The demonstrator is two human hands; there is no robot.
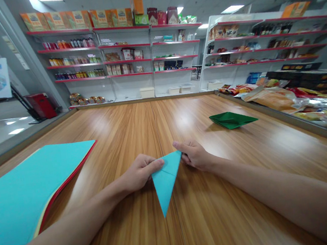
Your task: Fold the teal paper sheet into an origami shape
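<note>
Between my two hands is a folded piece of light blue paper [167,178], shaped like a triangle with one point hanging down toward me. Creases run across its face. My left hand [142,172] pinches its left side, thumb on top and fingers behind. At the upper right corner, my right hand [195,154] grips the paper between thumb and curled fingers. The paper is held above the wooden table [130,232]. Farther off to the right lies a folded green paper boat shape [233,119].
A stack of coloured paper sheets [38,184], light blue on top with yellow and red edges below, lies at the left. Packaged snacks [297,99] are heaped beyond the table's right edge. Stocked shelves [122,43] stand behind the far edge.
</note>
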